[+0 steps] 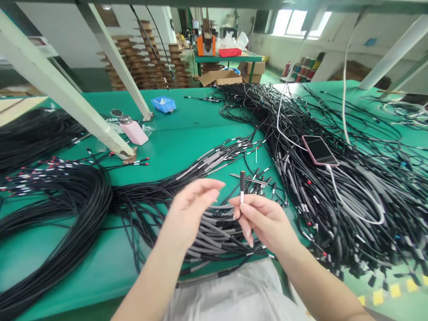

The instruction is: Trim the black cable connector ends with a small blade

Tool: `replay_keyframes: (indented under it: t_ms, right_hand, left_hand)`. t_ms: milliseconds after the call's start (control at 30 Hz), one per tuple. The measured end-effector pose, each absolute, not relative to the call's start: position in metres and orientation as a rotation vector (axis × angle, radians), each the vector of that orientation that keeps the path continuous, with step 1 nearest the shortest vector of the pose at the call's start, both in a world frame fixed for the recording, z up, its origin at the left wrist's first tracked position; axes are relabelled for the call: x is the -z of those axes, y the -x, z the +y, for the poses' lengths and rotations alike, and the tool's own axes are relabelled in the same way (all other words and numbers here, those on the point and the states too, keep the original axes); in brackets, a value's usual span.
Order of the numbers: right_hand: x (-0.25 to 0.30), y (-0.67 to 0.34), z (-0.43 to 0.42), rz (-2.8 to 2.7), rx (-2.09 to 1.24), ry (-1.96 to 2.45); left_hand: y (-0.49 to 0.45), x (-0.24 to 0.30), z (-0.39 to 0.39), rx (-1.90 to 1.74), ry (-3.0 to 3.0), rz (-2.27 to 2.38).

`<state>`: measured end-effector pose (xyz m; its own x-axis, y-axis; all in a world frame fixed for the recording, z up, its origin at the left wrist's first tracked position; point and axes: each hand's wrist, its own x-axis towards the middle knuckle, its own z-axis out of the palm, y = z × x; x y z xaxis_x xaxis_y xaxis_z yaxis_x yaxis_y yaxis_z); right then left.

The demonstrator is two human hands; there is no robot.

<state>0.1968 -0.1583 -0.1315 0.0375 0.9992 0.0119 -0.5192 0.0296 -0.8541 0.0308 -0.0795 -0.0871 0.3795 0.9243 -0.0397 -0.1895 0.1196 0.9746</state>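
Note:
My right hand (261,218) pinches the tip of a thin black cable end (242,182) with a white band, held upright over the green table (180,142). My left hand (192,209) hovers just left of it, fingers loosely curled and apart, holding nothing that I can see. Below both hands lies a bundle of black cables with grey sleeves (214,227). More cable ends with white and red tips (234,149) fan out beyond the hands.
A big heap of black cables (334,178) fills the right side, with a pink phone (319,150) and its white cord on top. Coiled black cables (50,209) lie at left. A pink bottle (133,130), a blue tray (163,104) and slanted white frame legs (67,98) stand behind.

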Motion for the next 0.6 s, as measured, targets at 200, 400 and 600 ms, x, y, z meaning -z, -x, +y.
replay_keyframes:
  t_ms: [200,400,600]
  right_hand:
    - [0.136,-0.2,-0.155,-0.73,-1.472,0.833]
    - [0.132,-0.2,-0.148,-0.623,-1.567,0.823]
    - [0.128,-0.194,-0.14,-0.479,-1.703,0.808]
  left_hand:
    - [-0.064,0.111,-0.078,-0.712,-0.934,0.642]
    - [-0.066,0.111,-0.072,-0.634,-0.737,0.57]
    - [-0.064,0.114,-0.066,-0.552,-0.589,0.555]
